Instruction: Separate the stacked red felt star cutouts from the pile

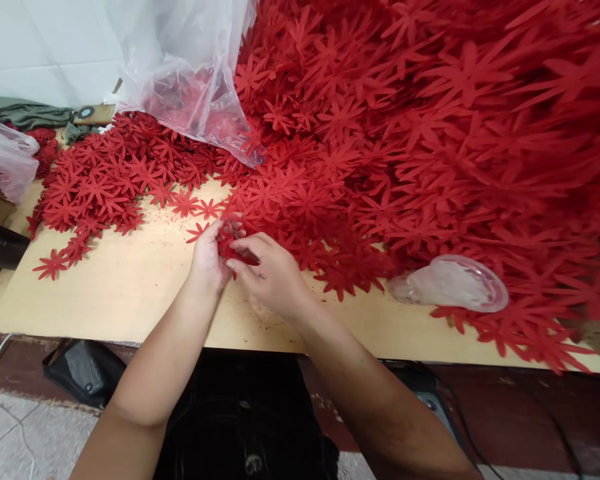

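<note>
Both hands meet at the near edge of the big red flower pile (430, 133). Left hand (207, 257) and right hand (273, 273) pinch a few red felt flowers (230, 243) between closed fingers. Beside the pile, flowers lie spread on the wooden table (130, 293). Far too many flowers remain to count. Two plastic bags (185, 73) sit behind the pile.

A heap of flowers (430, 133) covers the table's (130, 287) right; a bag (190, 73) lies behind, a dish (450, 283) right of both hands.
</note>
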A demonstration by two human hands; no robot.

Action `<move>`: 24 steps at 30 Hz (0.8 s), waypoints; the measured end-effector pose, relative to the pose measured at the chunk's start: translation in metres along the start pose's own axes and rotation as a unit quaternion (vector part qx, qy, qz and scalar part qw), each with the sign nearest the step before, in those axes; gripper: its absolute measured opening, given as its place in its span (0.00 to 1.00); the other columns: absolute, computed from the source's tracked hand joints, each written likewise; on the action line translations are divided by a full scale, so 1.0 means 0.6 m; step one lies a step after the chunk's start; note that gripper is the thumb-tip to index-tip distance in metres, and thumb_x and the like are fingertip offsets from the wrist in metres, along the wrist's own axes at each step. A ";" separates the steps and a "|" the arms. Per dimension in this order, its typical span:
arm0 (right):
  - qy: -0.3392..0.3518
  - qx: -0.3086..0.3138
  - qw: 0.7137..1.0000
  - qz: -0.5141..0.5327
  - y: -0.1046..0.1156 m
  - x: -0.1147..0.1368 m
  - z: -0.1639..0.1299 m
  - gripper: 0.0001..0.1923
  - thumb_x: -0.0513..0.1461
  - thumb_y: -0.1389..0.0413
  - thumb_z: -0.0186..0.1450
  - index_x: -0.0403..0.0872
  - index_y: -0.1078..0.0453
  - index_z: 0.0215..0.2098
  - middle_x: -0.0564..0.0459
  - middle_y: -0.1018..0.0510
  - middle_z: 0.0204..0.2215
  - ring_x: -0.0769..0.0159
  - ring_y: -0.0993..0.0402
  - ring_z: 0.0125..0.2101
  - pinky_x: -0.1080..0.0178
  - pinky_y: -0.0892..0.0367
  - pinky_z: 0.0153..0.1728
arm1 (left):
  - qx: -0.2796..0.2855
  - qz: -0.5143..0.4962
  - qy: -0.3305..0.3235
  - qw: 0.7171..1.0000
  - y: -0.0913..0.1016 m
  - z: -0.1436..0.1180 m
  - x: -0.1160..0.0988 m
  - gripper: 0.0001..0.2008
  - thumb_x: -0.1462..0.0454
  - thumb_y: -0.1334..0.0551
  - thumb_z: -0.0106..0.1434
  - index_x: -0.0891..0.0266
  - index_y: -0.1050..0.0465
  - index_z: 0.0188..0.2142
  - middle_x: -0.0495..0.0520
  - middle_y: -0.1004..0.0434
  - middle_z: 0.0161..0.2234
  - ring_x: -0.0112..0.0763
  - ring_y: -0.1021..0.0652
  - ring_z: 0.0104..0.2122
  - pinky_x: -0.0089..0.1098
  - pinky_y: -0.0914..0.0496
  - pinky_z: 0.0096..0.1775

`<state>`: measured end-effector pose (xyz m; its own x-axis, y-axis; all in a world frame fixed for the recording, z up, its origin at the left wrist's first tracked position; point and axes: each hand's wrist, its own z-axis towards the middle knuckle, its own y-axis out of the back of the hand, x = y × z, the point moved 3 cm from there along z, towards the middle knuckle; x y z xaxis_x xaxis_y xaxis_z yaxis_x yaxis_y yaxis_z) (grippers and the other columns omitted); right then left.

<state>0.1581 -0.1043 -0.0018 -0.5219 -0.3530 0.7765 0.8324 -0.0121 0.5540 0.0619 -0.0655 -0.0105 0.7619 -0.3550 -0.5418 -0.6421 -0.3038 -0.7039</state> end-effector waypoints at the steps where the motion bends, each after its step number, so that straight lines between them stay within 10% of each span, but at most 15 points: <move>1: -0.009 -0.018 1.000 0.018 0.006 -0.006 0.005 0.06 0.37 0.46 0.62 0.47 0.29 0.36 0.48 0.25 0.35 0.62 0.27 0.36 0.57 0.30 0.40 | 0.016 0.000 0.004 1.000 -0.004 -0.003 -0.001 0.13 0.62 0.46 0.65 0.65 0.28 0.28 0.50 0.27 0.24 0.24 0.26 0.26 0.27 0.31 0.34; 7: -0.099 -0.085 0.981 0.142 0.024 -0.039 0.019 0.09 0.44 0.48 0.63 0.46 0.30 0.34 0.50 0.24 0.30 0.63 0.27 0.31 0.57 0.30 0.36 | 0.092 0.048 0.029 0.994 -0.017 -0.015 0.006 0.12 0.57 0.44 0.63 0.62 0.27 0.31 0.54 0.23 0.30 0.32 0.22 0.38 0.33 0.28 0.41; 13: -0.047 -0.045 0.991 0.120 0.012 -0.034 0.015 0.18 0.47 0.39 0.55 0.48 0.28 0.41 0.46 0.23 0.42 0.58 0.27 0.44 0.53 0.33 0.48 | 0.066 0.047 0.027 0.996 -0.005 -0.007 0.013 0.06 0.69 0.44 0.56 0.64 0.28 0.30 0.52 0.23 0.29 0.31 0.22 0.39 0.33 0.29 0.45; 24: -0.145 -0.163 0.960 0.178 0.056 -0.049 0.028 0.21 0.50 0.40 0.57 0.48 0.41 0.16 0.59 0.40 0.15 0.74 0.44 0.19 0.66 0.43 0.21 | 0.105 0.198 -0.120 0.967 -0.002 0.003 0.027 0.04 0.67 0.33 0.53 0.63 0.24 0.30 0.48 0.21 0.27 0.24 0.24 0.28 0.29 0.30 0.40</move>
<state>0.1987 -0.0786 -0.0010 -0.1843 -0.1138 0.9763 0.9569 -0.2474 0.1519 0.0752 -0.0694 -0.0191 0.4729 -0.1846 -0.8616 -0.8758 0.0089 -0.4826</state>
